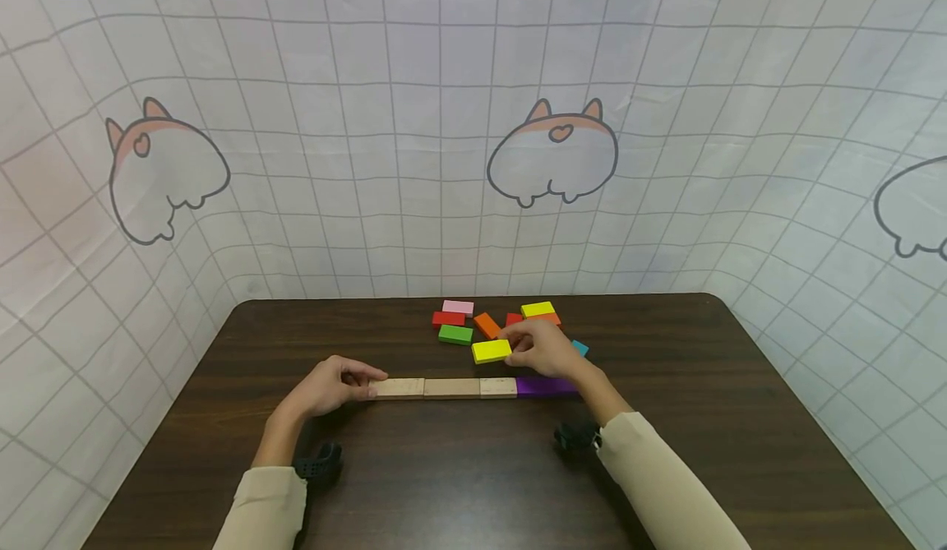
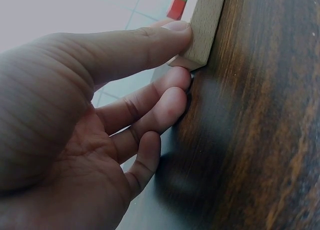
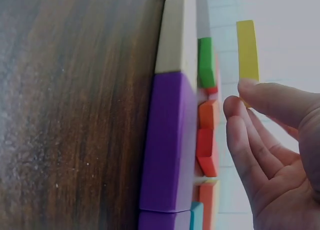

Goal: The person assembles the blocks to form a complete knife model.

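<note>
A row of blocks runs across the table: plain wooden blocks (image 1: 451, 389) on the left, then purple blocks (image 1: 543, 386) on the right. At the row's left end my left hand (image 1: 340, 383) pinches the end wooden block (image 2: 206, 32), thumb on its near side and index finger mostly hidden behind it. Past the row, my right hand (image 1: 543, 348) holds a yellow block (image 1: 491, 352) by its right end between thumb and fingers. The right wrist view shows this yellow block (image 3: 247, 49) raised off the table. My right forearm covers the row's right end in the head view.
Behind the row lie loose blocks: a pink block (image 1: 459, 308), a red block (image 1: 448, 319), a green block (image 1: 455, 335), an orange block (image 1: 487, 325), another yellow block (image 1: 538, 309) and a blue block (image 1: 580, 348). A grid-patterned cloth (image 1: 370, 164) hangs beyond the dark table (image 1: 459, 484).
</note>
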`<state>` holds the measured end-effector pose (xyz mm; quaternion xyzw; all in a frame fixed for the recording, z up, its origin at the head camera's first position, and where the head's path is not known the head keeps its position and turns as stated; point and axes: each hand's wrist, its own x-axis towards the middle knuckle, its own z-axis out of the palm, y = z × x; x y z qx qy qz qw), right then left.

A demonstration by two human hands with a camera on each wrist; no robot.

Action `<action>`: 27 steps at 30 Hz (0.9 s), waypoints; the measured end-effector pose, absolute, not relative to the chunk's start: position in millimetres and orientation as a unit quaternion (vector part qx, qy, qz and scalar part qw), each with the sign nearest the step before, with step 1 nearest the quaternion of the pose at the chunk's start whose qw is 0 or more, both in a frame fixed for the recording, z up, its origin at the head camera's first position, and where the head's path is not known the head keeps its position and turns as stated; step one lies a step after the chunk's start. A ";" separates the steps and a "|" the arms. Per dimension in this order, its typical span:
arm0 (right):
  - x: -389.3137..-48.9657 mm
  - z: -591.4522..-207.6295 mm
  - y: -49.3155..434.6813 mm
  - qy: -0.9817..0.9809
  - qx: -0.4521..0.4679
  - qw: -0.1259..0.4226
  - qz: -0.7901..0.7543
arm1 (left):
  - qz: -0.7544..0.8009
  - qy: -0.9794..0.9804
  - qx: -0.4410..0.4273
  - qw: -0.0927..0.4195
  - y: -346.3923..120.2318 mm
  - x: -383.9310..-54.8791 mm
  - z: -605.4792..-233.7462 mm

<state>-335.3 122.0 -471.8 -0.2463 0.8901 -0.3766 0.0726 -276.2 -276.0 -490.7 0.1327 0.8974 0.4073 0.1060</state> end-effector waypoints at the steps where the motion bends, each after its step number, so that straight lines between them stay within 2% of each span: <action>1: -333.7 -470.6 122.8 0.889 -0.244 0.072 -0.381 | 0.407 0.897 0.132 0.107 -275.9 -276.1 -490.7; 17: -302.0 -468.5 136.2 0.895 -0.255 0.066 -0.361 | 0.408 0.897 0.134 0.108 -274.9 -274.9 -489.3; 27: -278.5 -474.1 143.1 0.887 -0.287 0.094 -0.350 | 0.406 0.898 0.131 0.107 -275.6 -275.8 -489.2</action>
